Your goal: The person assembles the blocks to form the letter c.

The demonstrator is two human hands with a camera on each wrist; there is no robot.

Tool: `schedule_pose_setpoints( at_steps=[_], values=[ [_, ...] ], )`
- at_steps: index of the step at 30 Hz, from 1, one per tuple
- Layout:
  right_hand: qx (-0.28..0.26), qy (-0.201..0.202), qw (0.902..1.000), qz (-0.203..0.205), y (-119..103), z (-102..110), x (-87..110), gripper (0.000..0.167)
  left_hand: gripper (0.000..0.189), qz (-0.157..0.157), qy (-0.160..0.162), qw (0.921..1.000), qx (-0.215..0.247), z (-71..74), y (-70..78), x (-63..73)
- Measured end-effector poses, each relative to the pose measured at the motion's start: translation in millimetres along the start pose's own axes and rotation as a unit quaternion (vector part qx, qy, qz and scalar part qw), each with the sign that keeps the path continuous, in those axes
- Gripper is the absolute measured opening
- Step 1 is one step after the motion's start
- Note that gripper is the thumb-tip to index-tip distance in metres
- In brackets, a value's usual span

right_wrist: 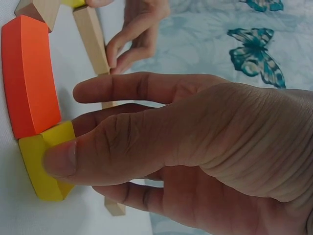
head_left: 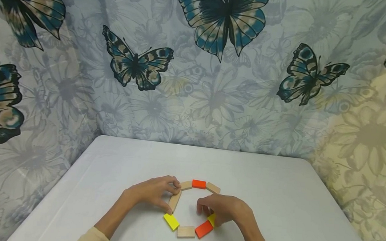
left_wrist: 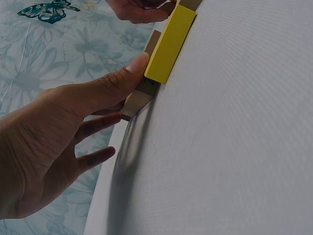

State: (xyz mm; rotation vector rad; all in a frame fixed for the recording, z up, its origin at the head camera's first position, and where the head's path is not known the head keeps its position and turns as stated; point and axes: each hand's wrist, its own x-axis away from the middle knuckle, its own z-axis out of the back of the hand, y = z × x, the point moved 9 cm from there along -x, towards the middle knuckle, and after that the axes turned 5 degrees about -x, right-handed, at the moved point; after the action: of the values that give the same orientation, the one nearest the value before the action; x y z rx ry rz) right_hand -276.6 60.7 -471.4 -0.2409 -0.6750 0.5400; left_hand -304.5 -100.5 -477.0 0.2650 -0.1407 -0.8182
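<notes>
Plain wood, yellow and orange-red blocks lie end to end in a ring on the white table. At the ring's left side my left hand (head_left: 156, 191) pinches a plain wooden block (head_left: 174, 201), thumb at its near end and fingers at its far end. A yellow block (head_left: 171, 222) lies right by that thumb. My right hand (head_left: 229, 209) grips another yellow block (right_wrist: 35, 166) at the ring's right side, its thumb pressed on one face. That block's end meets an orange-red block (head_left: 204, 229); the fingers partly hide it.
A plain block (head_left: 186, 232) lies at the ring's near side. Along the far side run a wooden block (head_left: 186, 185), an orange-red block (head_left: 198, 184) and another wooden block (head_left: 213, 187). Butterfly-print cloth (head_left: 213, 110) hangs behind the white table (head_left: 274, 190).
</notes>
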Motion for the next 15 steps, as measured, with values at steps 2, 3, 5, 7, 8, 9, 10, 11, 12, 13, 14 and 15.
schedule_pose_setpoints(
  at_steps=[2,3,5,7,8,9,10,11,12,13,14,15],
  values=[
    [-0.001,-0.004,1.0,0.001,0.6,0.2,0.1,0.051,0.069,0.001,-0.001,1.0,-0.003,-0.1,-0.2,-0.3],
    [-0.002,-0.006,1.0,0.0,1.0,0.4,0.2,0.051,0.069,0.003,-0.001,1.0,-0.003,-0.3,-0.3,-0.6],
    [-0.004,-0.007,1.0,0.0,1.0,0.6,0.2,0.051,0.069,0.005,-0.003,1.0,-0.002,-0.5,-0.7,-0.9],
    [-0.007,-0.008,0.9999,-0.002,1.2,1.2,0.1,0.051,0.069,0.008,-0.003,1.0,-0.003,-0.3,-1.3,-1.1],
    [-0.008,-0.007,0.9999,-0.003,1.0,1.1,0.1,0.052,0.069,0.009,-0.003,1.0,-0.004,-0.3,-1.6,-1.2],
    [-0.008,-0.007,0.9999,-0.004,0.7,1.0,0.1,0.052,0.069,0.008,-0.003,1.0,-0.004,-0.2,-1.5,-1.1],
    [-0.008,-0.006,0.9999,-0.004,0.4,0.7,0.1,0.053,0.069,0.007,-0.003,1.0,-0.005,-0.1,-1.5,-1.0],
    [-0.009,-0.007,0.9999,-0.005,0.5,0.7,0.4,0.053,0.069,0.006,-0.002,1.0,-0.005,0.1,-1.4,-0.8],
    [-0.012,-0.007,0.9999,-0.005,0.5,0.8,0.8,0.053,0.069,0.006,-0.003,1.0,-0.006,0.0,-1.6,-0.7],
    [-0.013,-0.006,0.9999,-0.004,0.5,1.3,1.4,0.053,0.069,0.005,-0.003,1.0,-0.007,0.0,-1.7,-0.7],
    [-0.017,-0.003,0.9999,-0.003,0.5,2.2,2.1,0.052,0.069,0.004,-0.003,0.9999,-0.009,-0.1,-1.9,-0.6],
    [-0.02,0.0,0.9998,-0.001,1.0,3.8,2.7,0.051,0.068,0.004,-0.004,0.9999,-0.011,-0.1,-2.2,-0.6]
  ],
)
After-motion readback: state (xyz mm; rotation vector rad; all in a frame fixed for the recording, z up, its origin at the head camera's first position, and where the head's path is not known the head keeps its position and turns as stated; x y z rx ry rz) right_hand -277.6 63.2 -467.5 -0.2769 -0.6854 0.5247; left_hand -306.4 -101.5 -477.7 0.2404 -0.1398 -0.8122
